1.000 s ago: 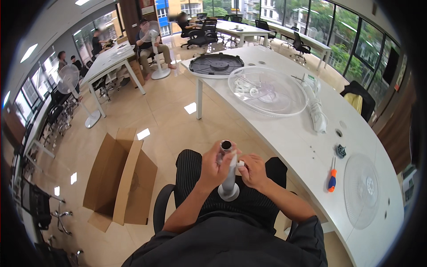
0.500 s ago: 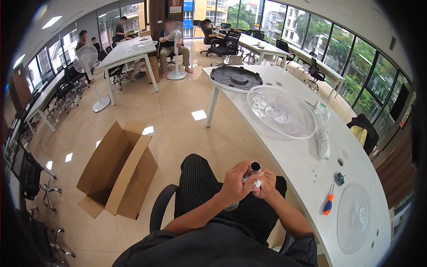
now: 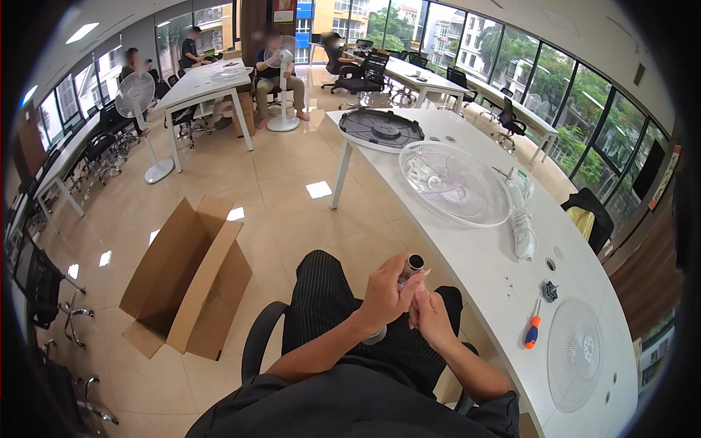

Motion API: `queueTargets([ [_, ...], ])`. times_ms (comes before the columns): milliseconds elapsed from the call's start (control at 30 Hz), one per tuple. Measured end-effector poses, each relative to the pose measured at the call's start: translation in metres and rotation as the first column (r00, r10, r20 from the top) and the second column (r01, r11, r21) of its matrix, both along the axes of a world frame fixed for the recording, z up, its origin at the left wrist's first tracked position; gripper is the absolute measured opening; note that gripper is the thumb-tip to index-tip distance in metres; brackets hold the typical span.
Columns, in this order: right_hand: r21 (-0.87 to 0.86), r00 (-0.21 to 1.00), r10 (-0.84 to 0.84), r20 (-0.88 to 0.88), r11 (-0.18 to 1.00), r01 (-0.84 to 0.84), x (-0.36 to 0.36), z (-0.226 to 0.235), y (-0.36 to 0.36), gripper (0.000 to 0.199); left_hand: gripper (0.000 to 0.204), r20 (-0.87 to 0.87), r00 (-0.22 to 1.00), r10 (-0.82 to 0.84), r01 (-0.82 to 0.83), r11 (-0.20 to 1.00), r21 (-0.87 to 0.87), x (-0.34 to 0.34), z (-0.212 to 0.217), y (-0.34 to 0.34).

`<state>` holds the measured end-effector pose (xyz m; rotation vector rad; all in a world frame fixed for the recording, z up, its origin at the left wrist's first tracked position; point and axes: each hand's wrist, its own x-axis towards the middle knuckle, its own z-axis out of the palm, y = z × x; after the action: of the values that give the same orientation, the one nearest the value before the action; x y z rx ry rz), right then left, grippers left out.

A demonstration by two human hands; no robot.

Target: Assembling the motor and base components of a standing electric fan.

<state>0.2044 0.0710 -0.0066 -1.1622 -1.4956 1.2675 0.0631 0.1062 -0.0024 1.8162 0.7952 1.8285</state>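
Just above my lap, a metal tube [image 3: 415, 262] stands nearly upright, its dark open end facing up. My left hand [image 3: 384, 293] is closed around the tube below that end. Against it from the right comes my right hand [image 3: 432, 317], fingers curled together at the tube's side; what they grip is hidden. Under my left wrist, part of a pale round piece [image 3: 375, 336] shows. On the white table [image 3: 467, 252] to the right lie a screwdriver [image 3: 532, 332] with an orange and blue handle, a dark knob-like part [image 3: 549, 291] and a round fan grille [image 3: 575, 355].
Farther along the table are a large grille with clear blades [image 3: 456, 184], a black round base [image 3: 381, 129] and a bagged white part [image 3: 523, 230]. An open cardboard box [image 3: 182, 281] stands on the floor at left. People and standing fans [image 3: 136, 95] are at the back.
My right hand has shifted slightly down, its fingers now curled closer in. The white piece that showed between my hands is now covered. The whole view has shifted slightly.
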Motion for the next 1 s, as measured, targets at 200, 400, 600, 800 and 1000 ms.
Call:
queueTargets([
  [200,-0.004,1.0,0.002,-0.011,1.0,-0.002,0.002,-0.004,0.001,0.055,0.012,-0.025,0.999,-0.039,0.038,0.998,-0.04,-0.006,0.006,0.0],
  [400,0.115,0.995,-0.049,0.09,0.993,0.038,0.007,-0.002,-0.002,0.05,0.017,-0.063,0.988,-0.138,0.138,0.99,-0.004,-0.016,0.008,0.003],
  [600,0.27,0.968,-0.089,0.235,0.963,0.023,0.004,0.0,-0.015,0.049,0.025,-0.179,0.92,-0.347,0.319,0.932,-0.17,-0.032,0.036,-0.008],
  [800,0.25,0.972,-0.157,0.176,0.962,0.11,0.003,-0.02,-0.027,0.057,0.038,-0.083,0.832,-0.549,0.534,0.831,-0.155,-0.021,0.024,-0.011],
  [1000,0.302,0.975,-0.223,0.004,0.929,0.212,-0.008,-0.034,-0.041,0.057,0.033,-0.076,0.807,-0.586,0.577,0.808,-0.119,-0.028,0.027,-0.026],
])
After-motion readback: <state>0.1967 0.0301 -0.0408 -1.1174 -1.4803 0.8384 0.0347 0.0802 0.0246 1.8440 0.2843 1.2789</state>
